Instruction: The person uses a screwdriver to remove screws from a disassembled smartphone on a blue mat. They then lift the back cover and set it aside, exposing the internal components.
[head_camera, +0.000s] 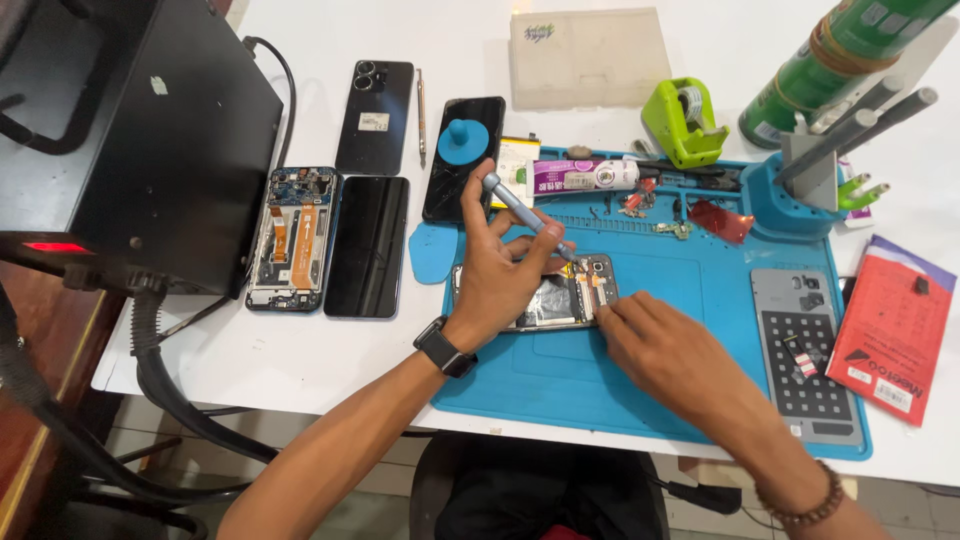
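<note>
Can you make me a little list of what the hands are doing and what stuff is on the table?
left hand: holds a grey screwdriver, tip down on the opened phone
right hand: fingertips press the opened phone's edge
mat: blue, under the opened phone
left of mat: two black phones, one open blue phone
back: green tape dispenser

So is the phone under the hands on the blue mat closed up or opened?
Opened. The phone has its back cover off, with its inner parts and flex cables showing. The left hand holds a screwdriver over it.
</note>
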